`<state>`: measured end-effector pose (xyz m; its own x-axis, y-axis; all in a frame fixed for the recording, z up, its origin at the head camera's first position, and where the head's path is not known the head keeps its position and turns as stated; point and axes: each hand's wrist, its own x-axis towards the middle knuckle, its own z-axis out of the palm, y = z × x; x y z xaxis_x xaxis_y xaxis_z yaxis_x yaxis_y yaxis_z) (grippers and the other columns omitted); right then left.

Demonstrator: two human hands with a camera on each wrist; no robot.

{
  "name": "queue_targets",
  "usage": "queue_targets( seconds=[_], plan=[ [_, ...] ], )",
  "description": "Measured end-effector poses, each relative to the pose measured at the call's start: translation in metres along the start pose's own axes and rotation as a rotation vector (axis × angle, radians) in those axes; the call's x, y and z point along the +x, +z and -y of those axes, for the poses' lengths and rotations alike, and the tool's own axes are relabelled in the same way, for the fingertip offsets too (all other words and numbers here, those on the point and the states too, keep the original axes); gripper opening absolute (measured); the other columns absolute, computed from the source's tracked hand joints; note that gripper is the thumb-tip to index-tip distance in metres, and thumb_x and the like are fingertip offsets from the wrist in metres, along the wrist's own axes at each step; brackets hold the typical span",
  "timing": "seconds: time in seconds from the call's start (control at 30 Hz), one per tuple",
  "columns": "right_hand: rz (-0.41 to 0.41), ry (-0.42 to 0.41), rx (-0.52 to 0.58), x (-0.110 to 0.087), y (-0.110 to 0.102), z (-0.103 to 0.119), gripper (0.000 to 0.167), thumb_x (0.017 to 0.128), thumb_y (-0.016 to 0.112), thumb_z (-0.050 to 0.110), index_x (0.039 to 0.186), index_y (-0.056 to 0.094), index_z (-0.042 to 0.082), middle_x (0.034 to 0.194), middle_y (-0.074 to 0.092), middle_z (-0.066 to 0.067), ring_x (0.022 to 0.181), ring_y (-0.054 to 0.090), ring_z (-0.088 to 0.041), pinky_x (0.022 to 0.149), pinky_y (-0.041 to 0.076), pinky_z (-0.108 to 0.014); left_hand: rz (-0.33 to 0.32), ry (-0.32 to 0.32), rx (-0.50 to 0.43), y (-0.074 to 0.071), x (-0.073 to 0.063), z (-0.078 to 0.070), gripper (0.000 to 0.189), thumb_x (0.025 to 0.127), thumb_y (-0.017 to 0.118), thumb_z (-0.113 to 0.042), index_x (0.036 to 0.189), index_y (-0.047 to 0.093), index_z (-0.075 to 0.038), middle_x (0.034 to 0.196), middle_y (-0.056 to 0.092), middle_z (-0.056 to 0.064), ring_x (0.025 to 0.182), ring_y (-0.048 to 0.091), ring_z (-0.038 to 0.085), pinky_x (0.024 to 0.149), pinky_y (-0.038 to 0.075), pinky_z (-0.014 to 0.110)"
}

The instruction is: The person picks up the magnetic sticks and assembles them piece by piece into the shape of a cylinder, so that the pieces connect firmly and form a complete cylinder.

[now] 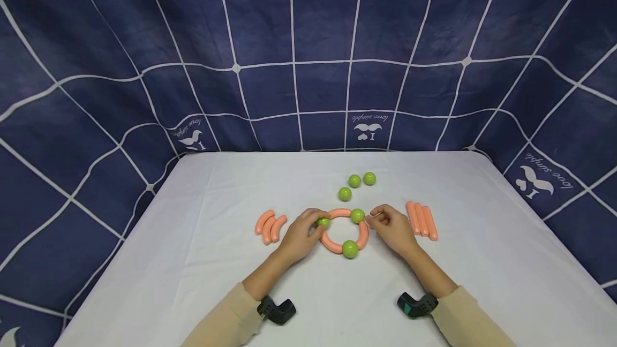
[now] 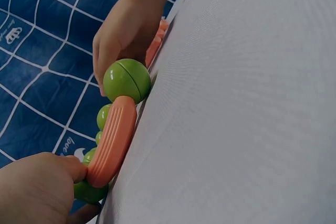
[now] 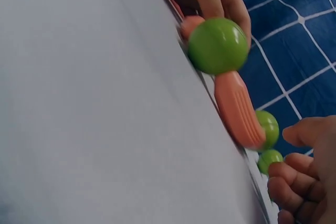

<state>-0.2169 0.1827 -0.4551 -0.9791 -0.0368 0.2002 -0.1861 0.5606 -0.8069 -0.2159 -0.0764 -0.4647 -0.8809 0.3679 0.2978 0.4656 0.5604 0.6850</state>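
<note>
A ring of curved orange sticks (image 1: pixel 331 242) and green balls (image 1: pixel 350 249) lies on the white table, seemingly joined end to end. At its left side my left hand (image 1: pixel 302 232) pinches a green ball (image 1: pixel 323 223) between thumb and fingers; in the left wrist view the thumb lies by the end of a curved stick (image 2: pixel 113 145). My right hand (image 1: pixel 392 227) hovers just right of the ring, near the upper right green ball (image 1: pixel 358 216). In the right wrist view its fingers (image 3: pixel 294 179) are loosely curled, hold nothing and stand apart from the curved stick (image 3: pixel 236 109).
Behind the ring lie three loose green balls (image 1: pixel 354 181). Several curved orange sticks (image 1: pixel 267 231) are grouped on the left, and three straight orange sticks (image 1: pixel 422 220) lie side by side at the right. A dark blue curtain (image 1: pixel 320 90) with white lines surrounds the table (image 1: pixel 217 202).
</note>
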Motion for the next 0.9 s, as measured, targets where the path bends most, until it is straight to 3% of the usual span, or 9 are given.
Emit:
queue_targets(
  seconds=[0.37, 0.53, 0.9],
  plan=[
    [-0.046, 0.029, -0.015, -0.003, -0.051, -0.010, 0.024, 0.093, 0.068, 0.021, 0.098, 0.063, -0.001, 0.076, 0.062, -0.008, 0.060, 0.055, -0.013, 0.051, 0.049, -0.024, -0.010, -0.007, -0.002, 0.001, -0.001, 0.000, 0.025, 0.097, 0.059, -0.015, 0.122, 0.064, -0.016, 0.128, 0.057, 0.004, 0.122, 0.053, 0.023, 0.102, 0.041, 0.042],
    [-0.077, 0.087, -0.002, -0.006, -0.076, -0.019, 0.030, 0.095, 0.065, 0.026, 0.102, 0.061, -0.003, 0.080, 0.063, -0.014, 0.056, 0.057, -0.016, 0.048, 0.050, -0.027, -0.026, -0.002, -0.006, 0.001, -0.001, 0.001, 0.025, 0.096, 0.060, -0.015, 0.121, 0.065, -0.015, 0.127, 0.058, 0.005, 0.121, 0.054, 0.024, 0.102, 0.042, 0.043],
    [-0.234, 0.119, -0.123, -0.013, -0.111, -0.051, 0.034, 0.097, 0.060, 0.029, 0.104, 0.063, -0.003, 0.081, 0.060, -0.005, 0.061, 0.050, -0.005, 0.049, 0.044, -0.021, -0.050, -0.031, -0.021, 0.003, -0.001, 0.002, 0.025, 0.095, 0.062, -0.014, 0.120, 0.066, -0.015, 0.124, 0.059, 0.004, 0.120, 0.054, 0.021, 0.100, 0.043, 0.041]
  ],
)
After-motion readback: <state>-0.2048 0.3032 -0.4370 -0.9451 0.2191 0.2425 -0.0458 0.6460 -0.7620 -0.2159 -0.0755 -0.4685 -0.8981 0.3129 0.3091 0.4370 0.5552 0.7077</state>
